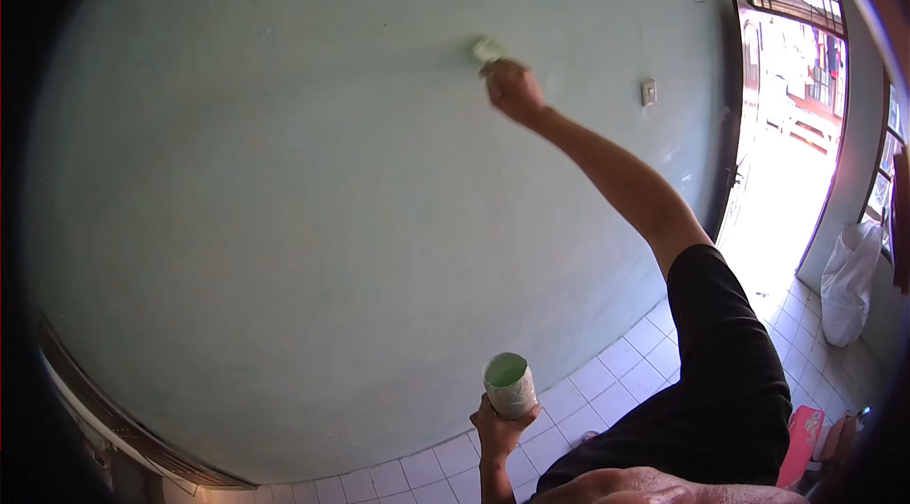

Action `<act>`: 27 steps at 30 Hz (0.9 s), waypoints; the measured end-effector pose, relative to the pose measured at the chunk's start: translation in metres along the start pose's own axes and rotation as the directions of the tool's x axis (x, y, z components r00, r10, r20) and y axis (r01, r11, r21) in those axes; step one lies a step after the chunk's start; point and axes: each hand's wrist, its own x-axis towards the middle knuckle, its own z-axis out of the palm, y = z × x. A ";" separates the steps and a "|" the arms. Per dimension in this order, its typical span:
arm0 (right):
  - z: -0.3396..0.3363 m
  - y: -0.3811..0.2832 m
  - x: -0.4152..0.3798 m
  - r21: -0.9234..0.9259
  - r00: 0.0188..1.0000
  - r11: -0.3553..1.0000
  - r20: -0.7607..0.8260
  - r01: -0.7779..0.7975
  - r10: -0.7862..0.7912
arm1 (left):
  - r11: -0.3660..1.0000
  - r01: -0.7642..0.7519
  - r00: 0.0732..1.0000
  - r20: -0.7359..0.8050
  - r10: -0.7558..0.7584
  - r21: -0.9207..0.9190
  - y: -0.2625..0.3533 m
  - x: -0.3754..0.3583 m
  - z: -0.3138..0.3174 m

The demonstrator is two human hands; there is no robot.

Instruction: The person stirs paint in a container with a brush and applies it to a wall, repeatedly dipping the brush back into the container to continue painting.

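My right hand (pixel 515 91) is raised at arm's length to the pale green wall (pixel 313 219), its fingers closed around a paintbrush (pixel 488 50). The brush's light green head is at the wall surface, and its handle is hidden in my fist. Lower down, my left hand (pixel 504 428) grips a whitish, smeared cup-like container (pixel 511 388) from below and the side. Light green paint (pixel 505 370) shows inside it through the open top.
A light switch (pixel 648 92) sits on the wall right of my raised hand. Beyond it is an open, bright doorway (pixel 782 144). A white sack (pixel 850 284) hangs or stands by the window. White tiles (pixel 611 381) cover the floor; a red object (pixel 802 442) is at lower right.
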 end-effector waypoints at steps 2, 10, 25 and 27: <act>0.009 -0.032 -0.050 0.217 0.979 0.974 0.171 0.072 -0.111 | 1.000 0.023 1.000 0.014 -0.023 0.006 0.001 -0.001 0.000; -0.127 -0.134 -0.216 0.438 0.662 0.691 0.746 -0.575 0.078 | 0.998 0.018 1.000 -0.023 -0.017 0.062 0.011 -0.032 0.063; -0.436 -0.074 -0.521 0.033 -0.330 -0.527 0.746 -0.849 0.578 | 0.982 0.179 0.965 0.204 -0.164 -0.057 0.062 -0.058 0.221; -0.463 -0.075 -0.525 0.140 -0.381 -0.613 0.671 -0.777 0.636 | 0.979 0.197 0.956 0.234 -0.179 -0.055 0.071 -0.058 0.233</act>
